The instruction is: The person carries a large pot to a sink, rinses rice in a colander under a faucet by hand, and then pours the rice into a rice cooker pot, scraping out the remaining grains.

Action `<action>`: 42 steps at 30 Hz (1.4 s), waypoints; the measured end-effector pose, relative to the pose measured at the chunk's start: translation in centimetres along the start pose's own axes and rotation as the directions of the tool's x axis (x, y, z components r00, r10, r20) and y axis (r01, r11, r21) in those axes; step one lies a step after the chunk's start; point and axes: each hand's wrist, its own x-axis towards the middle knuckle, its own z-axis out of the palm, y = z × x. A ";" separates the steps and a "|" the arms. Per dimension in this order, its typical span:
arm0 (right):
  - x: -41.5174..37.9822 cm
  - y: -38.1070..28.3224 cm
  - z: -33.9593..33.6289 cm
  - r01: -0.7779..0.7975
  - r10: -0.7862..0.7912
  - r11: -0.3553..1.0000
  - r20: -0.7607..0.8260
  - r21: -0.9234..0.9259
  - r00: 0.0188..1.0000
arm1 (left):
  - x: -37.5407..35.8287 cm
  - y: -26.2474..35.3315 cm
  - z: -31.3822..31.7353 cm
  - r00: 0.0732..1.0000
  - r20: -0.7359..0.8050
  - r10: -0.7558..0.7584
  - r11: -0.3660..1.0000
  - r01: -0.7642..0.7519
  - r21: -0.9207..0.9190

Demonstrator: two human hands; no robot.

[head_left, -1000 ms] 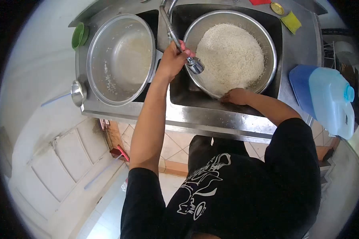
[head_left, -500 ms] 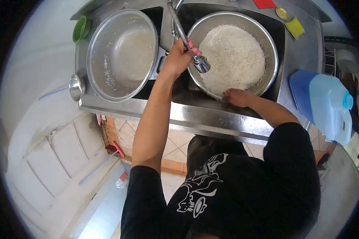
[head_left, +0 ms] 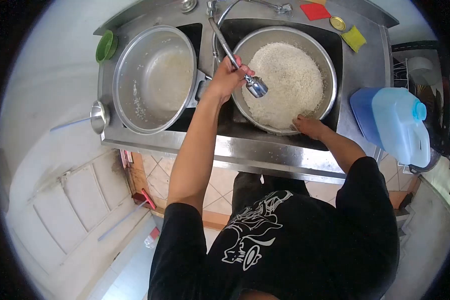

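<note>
Left hand (head_left: pixel 226 79): clenched around the flexible faucet hose (head_left: pixel 223 40) just behind the spray head (head_left: pixel 256 87), which hangs over the near-left edge of the rice bowl (head_left: pixel 331 70). No water stream can be made out at this size; whether the tap is running cannot be told.

Right hand (head_left: pixel 308 125): fingers hooked over the near rim of the rice bowl, grasping it at the edge.

Rice bowl: steel, seated in the right basin of the sink (head_left: pixel 265 150), slightly tipped. Contents: white rice (head_left: pixel 287 82), heaped and apparently dry or barely wet, no pooled water visible. Judged state: rinsing of this batch is at the start, with wetting, swirling and draining left to do.

Empty pot (head_left: pixel 155 77): large, steel, over the left basin; scattered grains and a cloudy film on its wall suggest it has already been used and tipped out.

Adjacent items: green cup (head_left: pixel 105 46) at far left corner; ladle (head_left: pixel 98 117) on the left edge; yellow sponge (head_left: pixel 354 38), red cloth (head_left: pixel 314 11) and small tin lid (head_left: pixel 337 23) behind the bowl; blue water jug (head_left: pixel 392 122) at right.
</note>
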 end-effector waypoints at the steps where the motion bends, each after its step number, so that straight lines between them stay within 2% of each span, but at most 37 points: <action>1: 0.3 -0.2 -0.1 0.045 -0.047 0.998 -0.050 -0.038 0.998 | 0.1 0.1 0.0 1.000 0.006 -0.017 1.000 0.017 0.003; 2: 0.5 -1.2 -1.5 0.086 -0.094 0.993 -0.099 -0.081 0.991 | -0.1 0.3 -0.1 1.000 0.005 -0.018 1.000 0.018 0.010; 4: -0.7 -3.1 -5.1 0.001 0.004 0.998 0.067 -0.066 0.998 | -0.1 0.2 0.3 1.000 -0.021 -0.008 1.000 0.009 0.024; 5: -0.9 -3.4 -5.5 -0.003 0.007 0.998 0.069 -0.062 0.998 | 0.0 -0.4 0.1 1.000 -0.017 -0.013 1.000 0.013 0.023; 7: -1.2 -3.0 -6.0 0.193 -0.193 0.971 0.020 -0.142 0.981 | 0.2 -1.7 -1.2 0.998 -0.039 0.053 0.998 -0.051 0.039; 8: -1.3 -2.8 -5.3 0.192 -0.191 0.971 0.018 -0.142 0.981 | 0.6 -3.0 -2.2 0.998 -0.037 0.053 0.998 -0.051 0.041; 10: -0.9 -1.2 -2.6 0.047 -0.047 0.999 -0.055 0.011 0.997 | 1.8 -5.5 -3.9 0.974 -0.090 0.207 0.951 -0.179 0.254; 11: -0.8 -0.4 -1.7 0.002 0.003 0.998 -0.076 0.064 0.997 | 1.7 -5.3 -3.6 0.962 -0.115 0.248 0.937 -0.209 0.279; 14: -0.5 -0.9 -2.1 -0.101 0.102 0.994 -0.017 0.034 0.995 | 1.1 -4.1 -2.8 0.978 -0.064 0.199 0.950 -0.176 0.259; 16: -0.8 -2.3 -5.5 0.016 0.021 0.983 0.198 -0.183 0.980 | 0.7 -3.2 -2.2 0.983 -0.041 0.180 0.966 -0.168 0.196; 17: 0.0 -3.1 -6.1 0.008 0.029 0.983 0.200 -0.182 0.979 | 0.8 -3.3 -2.1 0.986 -0.021 0.167 0.978 -0.163 0.127; 19: 1.9 -4.1 -6.9 -0.151 0.078 0.984 0.529 0.096 0.845 | 1.0 -3.8 -2.3 0.982 0.005 0.189 0.975 -0.188 0.121; 20: 3.1 -3.8 -4.5 -0.152 0.077 0.984 0.533 0.097 0.842 | 1.0 -4.1 -2.7 0.977 0.019 0.212 0.970 -0.213 0.119; 22: 5.9 -2.3 2.8 -0.027 -0.024 0.985 0.290 0.171 0.957 | 1.0 -4.2 -2.4 0.973 -0.007 0.231 0.968 -0.229 0.107; 23: 6.9 -4.3 0.2 -0.172 0.088 0.964 0.366 0.203 0.926 | 1.1 -4.4 -2.2 0.966 -0.031 0.255 0.963 -0.251 0.100; 25: 10.0 -6.3 -0.8 -0.321 0.195 0.920 0.447 0.225 0.873 | 1.3 -4.9 -2.0 0.960 -0.056 0.276 0.956 -0.268 0.117; 27: 16.3 -3.6 4.7 -0.526 0.444 0.798 0.303 0.294 0.843 | 2.4 -6.2 -2.5 0.929 -0.074 0.362 0.926 -0.350 0.141; 29: 18.4 -1.6 3.9 -0.385 0.385 0.923 -0.042 0.001 0.922 | 3.3 -6.8 -3.1 0.920 -0.090 0.383 0.915 -0.364 0.174; 30: 19.4 -1.8 -0.1 -0.594 0.734 0.617 -0.104 0.516 0.671 | 3.0 -7.3 -3.4 0.915 -0.092 0.392 0.907 -0.367 0.207; 31: 20.9 0.1 -1.2 -0.573 0.763 0.613 -0.221 0.544 0.607 | 2.5 -6.5 -3.2 0.929 -0.110 0.353 0.912 -0.316 0.261; 32: 20.9 0.6 -3.3 -0.590 0.797 0.587 -0.265 0.555 0.543 | 2.2 -6.8 -3.4 0.935 -0.101 0.339 0.917 -0.305 0.257; 33: 21.3 2.4 -3.0 -0.495 0.725 0.687 -0.451 0.532 0.521 | 2.2 -6.8 -3.4 0.936 -0.075 0.345 0.920 -0.322 0.225; 34: 20.4 3.1 -3.3 -0.505 0.731 0.681 -0.458 0.530 0.506 | 2.5 -6.5 -3.5 0.931 -0.049 0.362 0.918 -0.347 0.191; 36: 18.6 4.2 -4.3 -0.550 0.674 0.738 -0.415 0.390 0.611 | 2.2 -5.9 -4.0 0.937 0.005 0.350 0.916 -0.343 0.208; 37: 17.7 4.1 -4.2 -0.564 0.682 0.732 -0.422 0.383 0.597 | 2.0 -5.5 -4.3 0.942 0.045 0.332 0.913 -0.333 0.236; 38: 16.6 2.9 -3.4 -0.632 0.716 0.668 -0.107 0.392 0.690 | 1.7 -5.0 -4.7 0.937 0.056 0.344 0.910 -0.348 0.226; 39: 15.7 1.1 -2.2 -0.698 0.673 0.609 0.221 0.377 0.706 | 1.4 -4.6 -5.3 0.946 0.074 0.317 0.906 -0.325 0.273; 40: 14.4 -2.2 -0.3 -0.562 0.579 0.772 0.037 0.296 0.814 | 1.2 -4.3 -5.8 0.955 0.092 0.283 0.899 -0.298 0.321; 41: 14.4 -6.9 -3.7 -0.598 0.497 0.788 0.423 0.145 0.758 | 1.4 -5.0 -6.2 0.963 0.093 0.255 0.938 -0.269 0.219; 42: 14.7 -7.7 1.4 -0.544 0.502 0.810 0.219 0.219 0.837 | 1.6 -5.6 -6.6 0.962 0.106 0.253 0.939 -0.271 0.213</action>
